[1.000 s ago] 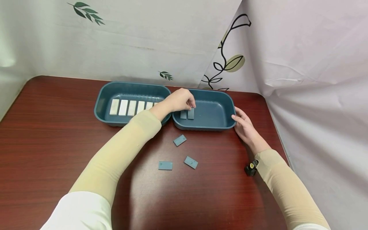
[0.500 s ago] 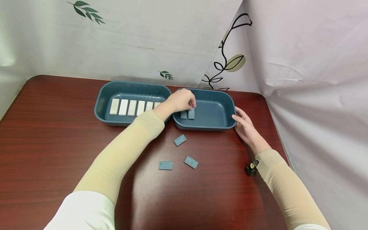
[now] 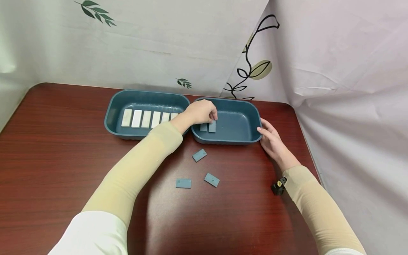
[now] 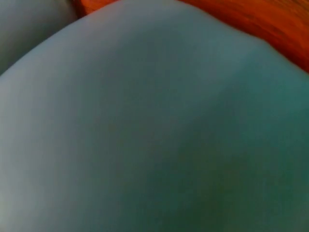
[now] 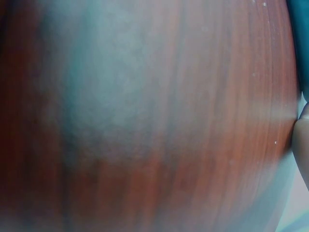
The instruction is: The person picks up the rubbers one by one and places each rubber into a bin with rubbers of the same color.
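My left hand (image 3: 201,111) reaches into the right-hand dark blue tub (image 3: 237,142) and pinches the far end of a blue-grey rectangular tile (image 3: 212,127). Just left of it lies a second blue-grey tile (image 3: 203,127), partly covered by the hand. My right hand (image 3: 271,140) holds the right end of this tub, thumb at the rim and fingers along the outer wall. In the right wrist view, a bit of that hand (image 5: 302,145) shows beside the tub (image 5: 301,43). A blurred bluish-green surface (image 4: 145,121) fills most of the left wrist view.
Left of it stands a matching tub (image 3: 148,94) with several white tiles (image 3: 136,119) in a row, partly behind the left forearm. Three blue-grey tiles (image 3: 199,155) lie loose on the reddish wooden table (image 3: 242,205). A patterned white cloth (image 3: 143,46) hangs behind.
The left forearm has shifted slightly right. The pinched tile has slid a touch toward the tub's near wall. The right hand stays on the tub.
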Tool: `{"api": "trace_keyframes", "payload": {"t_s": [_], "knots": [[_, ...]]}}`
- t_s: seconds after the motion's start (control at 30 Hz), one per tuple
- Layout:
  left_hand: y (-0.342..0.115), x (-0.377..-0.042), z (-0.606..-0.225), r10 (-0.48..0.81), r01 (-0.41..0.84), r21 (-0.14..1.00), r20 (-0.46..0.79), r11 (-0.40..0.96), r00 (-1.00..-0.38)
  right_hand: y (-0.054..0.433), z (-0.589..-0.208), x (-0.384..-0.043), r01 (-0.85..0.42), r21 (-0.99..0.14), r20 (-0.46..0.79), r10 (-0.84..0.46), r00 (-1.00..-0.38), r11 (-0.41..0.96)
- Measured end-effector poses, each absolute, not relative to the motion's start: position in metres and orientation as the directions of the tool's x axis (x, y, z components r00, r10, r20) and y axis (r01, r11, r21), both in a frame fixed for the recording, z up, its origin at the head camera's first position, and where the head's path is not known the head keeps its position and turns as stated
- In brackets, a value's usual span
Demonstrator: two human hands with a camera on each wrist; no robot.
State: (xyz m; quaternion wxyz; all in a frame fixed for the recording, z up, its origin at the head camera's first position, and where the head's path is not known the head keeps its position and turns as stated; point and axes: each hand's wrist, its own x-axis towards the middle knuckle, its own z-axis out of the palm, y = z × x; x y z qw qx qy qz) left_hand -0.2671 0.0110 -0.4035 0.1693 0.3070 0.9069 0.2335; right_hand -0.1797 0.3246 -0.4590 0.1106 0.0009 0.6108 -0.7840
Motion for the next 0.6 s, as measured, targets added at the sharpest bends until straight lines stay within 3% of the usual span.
{"api": "trace_keyframes", "payload": {"t_s": [0.6], "knots": [[0.0125,-0.2657,-0.4016,0.655,0.527,0.430,-0.237,0.733,-0.718,0.3245,-0.4579,-0.1793,0.180,-0.959,-0.143,-0.172,-0.975,-0.220]]}}
